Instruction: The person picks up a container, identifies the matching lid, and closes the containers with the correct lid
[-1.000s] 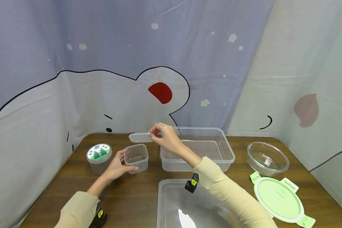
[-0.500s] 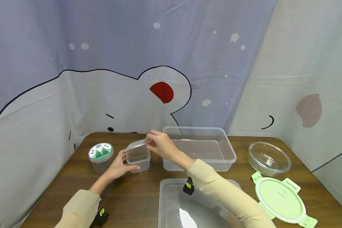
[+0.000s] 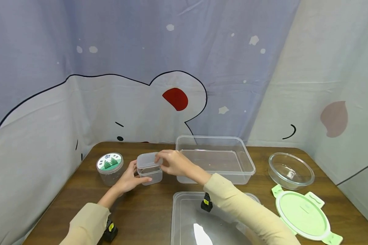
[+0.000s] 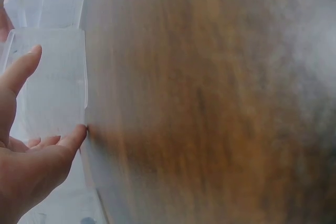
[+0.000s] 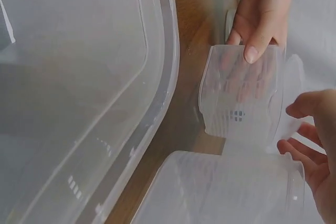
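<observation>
A small clear plastic food container [image 3: 154,177] stands on the table at centre left. My left hand [image 3: 128,181] grips it from the left, thumb along the near side and fingers behind. In the left wrist view, thumb and fingers spread around the container [image 4: 58,85]. My right hand [image 3: 175,164] pinches the right edge of its translucent lid [image 3: 146,159]. That lid slants over the opening, its near edge raised above the front rim. From the right wrist view, the lid [image 5: 292,90] stands at an angle to the container's mouth.
Behind my right hand sits a large clear rectangular container [image 3: 216,177]. Its flat lid [image 3: 184,217] lies in front. A round jar with a green-printed top [image 3: 109,162] is left; a glass bowl [image 3: 283,183] and green clip lid [image 3: 303,214] are right.
My right hand has brought the small lid down and left, from behind the container to over its opening, tipping it toward me. My left hand keeps its grip on the container.
</observation>
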`<state>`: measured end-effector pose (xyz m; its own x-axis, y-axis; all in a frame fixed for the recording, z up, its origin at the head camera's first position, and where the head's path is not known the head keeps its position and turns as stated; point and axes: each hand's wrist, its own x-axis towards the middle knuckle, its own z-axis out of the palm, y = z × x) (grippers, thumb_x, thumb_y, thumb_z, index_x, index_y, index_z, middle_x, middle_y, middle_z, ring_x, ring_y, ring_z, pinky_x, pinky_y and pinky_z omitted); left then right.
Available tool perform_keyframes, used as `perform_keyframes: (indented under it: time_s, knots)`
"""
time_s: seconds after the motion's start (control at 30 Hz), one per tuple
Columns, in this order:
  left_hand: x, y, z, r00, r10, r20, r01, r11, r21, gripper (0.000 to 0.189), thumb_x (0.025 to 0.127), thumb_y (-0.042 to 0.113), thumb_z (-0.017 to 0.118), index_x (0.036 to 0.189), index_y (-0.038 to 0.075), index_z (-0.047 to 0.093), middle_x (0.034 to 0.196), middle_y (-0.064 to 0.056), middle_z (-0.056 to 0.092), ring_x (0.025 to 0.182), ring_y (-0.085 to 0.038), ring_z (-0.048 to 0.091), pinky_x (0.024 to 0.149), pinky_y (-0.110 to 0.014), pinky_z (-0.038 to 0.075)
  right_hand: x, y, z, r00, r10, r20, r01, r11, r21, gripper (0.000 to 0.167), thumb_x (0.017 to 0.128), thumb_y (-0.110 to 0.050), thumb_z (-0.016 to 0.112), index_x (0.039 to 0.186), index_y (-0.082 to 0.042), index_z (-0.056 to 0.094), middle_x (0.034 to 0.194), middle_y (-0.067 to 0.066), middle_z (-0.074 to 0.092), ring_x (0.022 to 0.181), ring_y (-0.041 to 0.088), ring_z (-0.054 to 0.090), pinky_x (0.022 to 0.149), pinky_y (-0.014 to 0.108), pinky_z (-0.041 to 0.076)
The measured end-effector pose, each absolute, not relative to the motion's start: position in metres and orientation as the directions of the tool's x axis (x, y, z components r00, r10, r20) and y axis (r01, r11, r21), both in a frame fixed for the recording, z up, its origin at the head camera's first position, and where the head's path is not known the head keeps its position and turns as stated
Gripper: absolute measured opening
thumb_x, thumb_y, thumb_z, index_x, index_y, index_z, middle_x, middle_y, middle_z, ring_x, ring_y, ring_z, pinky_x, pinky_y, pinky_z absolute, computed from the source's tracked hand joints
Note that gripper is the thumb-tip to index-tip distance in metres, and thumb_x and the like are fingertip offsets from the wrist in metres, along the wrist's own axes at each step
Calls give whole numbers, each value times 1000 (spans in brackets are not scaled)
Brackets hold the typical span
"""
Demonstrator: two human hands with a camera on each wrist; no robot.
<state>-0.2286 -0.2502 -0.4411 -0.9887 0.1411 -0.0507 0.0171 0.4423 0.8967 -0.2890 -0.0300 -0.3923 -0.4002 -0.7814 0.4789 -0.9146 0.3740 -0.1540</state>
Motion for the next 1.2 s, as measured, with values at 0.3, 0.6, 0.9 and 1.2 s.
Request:
perform_keyframes:
  time_s: [0.3,0.6,0.9,1.2]
  knots:
    - [-230,-253,-442,-990,139,-38,28,446,895,96,83,22,76,147,-3,8,149,-29,28,140,-47,26,110,-54,35,-288,-34,-390,-430,-803,412,-901,406,-149,11,82,-10,62,90,-15,68,126,6,63,112,19,62,82,26,51]
    - [-232,-254,-441,-984,179,-20,59,428,902,96,84,20,75,147,-3,7,150,-28,27,141,-47,26,110,-55,34,-299,-62,-369,-580,-808,104,-800,540,-262,62,86,-48,65,139,-21,47,152,3,39,140,22,38,110,43,40]
    - [-231,-252,-442,-983,184,-17,60,408,911,94,83,19,76,147,-2,9,150,-27,25,142,-47,21,110,-55,34,-316,-74,-368,-526,-848,-63,-800,519,-301,76,82,-49,71,145,-17,42,148,0,45,132,18,44,99,31,47]
    - [-232,-253,-443,-984,174,-38,40,424,905,95,82,20,77,147,-1,9,151,-26,23,143,-47,21,110,-54,35,-317,-75,-372,-504,-863,-42,-815,491,-308,72,81,-44,74,142,-17,46,143,-1,50,126,18,47,91,27,50]
